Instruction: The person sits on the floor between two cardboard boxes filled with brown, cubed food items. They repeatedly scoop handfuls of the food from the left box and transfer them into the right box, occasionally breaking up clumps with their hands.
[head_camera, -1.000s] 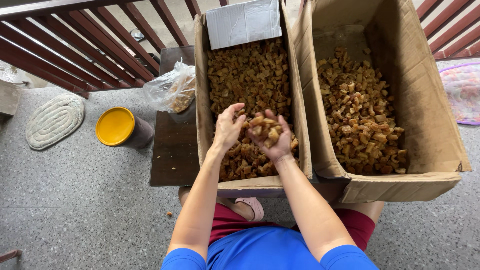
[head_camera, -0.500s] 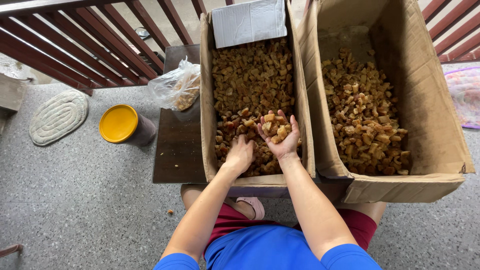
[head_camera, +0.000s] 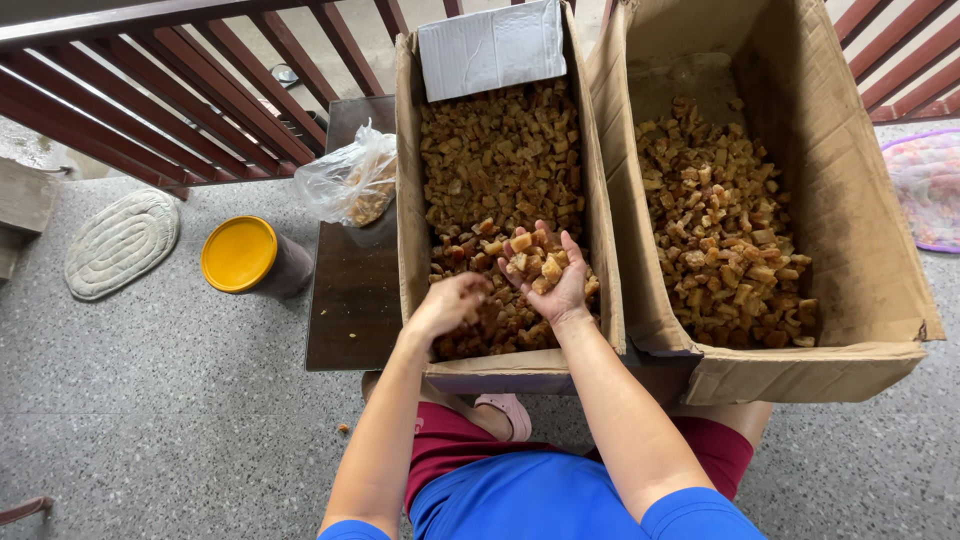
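Note:
Two open cardboard boxes hold small brown fried chunks. My right hand (head_camera: 548, 274) is cupped palm up over the near end of the left box (head_camera: 408, 180), holding a heap of the brown chunks (head_camera: 536, 258). Just left of it, my left hand (head_camera: 447, 303) hangs low over the chunks in the same box, fingers curled and blurred; whether it holds anything is unclear. The larger right box (head_camera: 850, 160) stands beside, about half full of paler chunks (head_camera: 725, 225).
A clear plastic bag (head_camera: 350, 182) with some chunks lies on the dark low table (head_camera: 350, 300). A yellow-lidded container (head_camera: 243, 256) and an oval mat (head_camera: 120, 243) sit on the speckled floor at left. A red railing (head_camera: 150, 90) runs behind.
My left hand has dropped from beside the right hand, moving left and down toward the chunks in the box. My right hand keeps its cupped heap, nearly still.

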